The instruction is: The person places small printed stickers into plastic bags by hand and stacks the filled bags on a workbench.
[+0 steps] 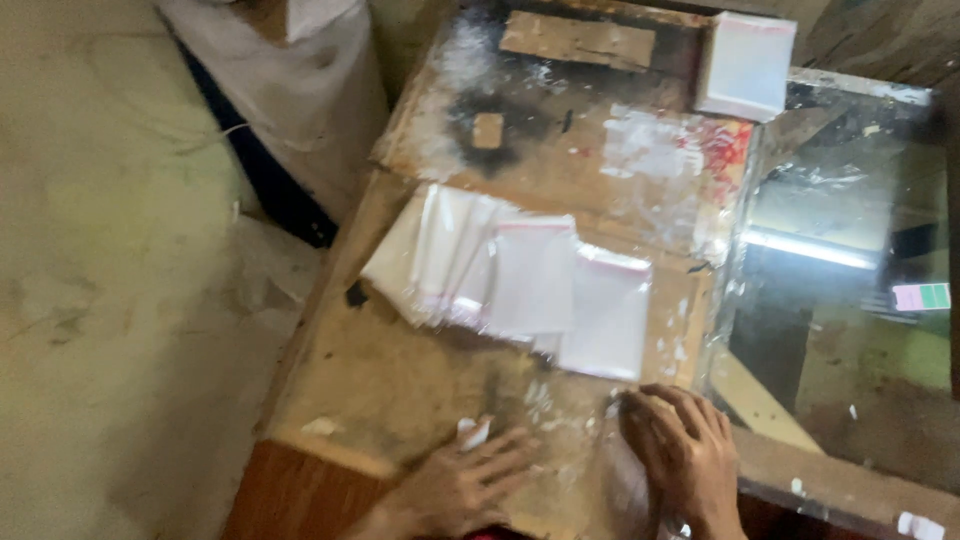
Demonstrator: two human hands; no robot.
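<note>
Both hands press flat at the counter's near edge: the left hand with fingers spread, its grip apart, and the right hand curled loosely over a clear plastic sheet, clamped on nothing. Toward the counter's middle lies a fanned pile of clear, red-edged plastic bags. One white stack sits at the far edge.

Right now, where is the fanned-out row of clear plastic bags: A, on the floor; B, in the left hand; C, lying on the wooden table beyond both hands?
C: the clear plastic bags lie spread on the wooden table, apart from the left hand and right hand.
</note>
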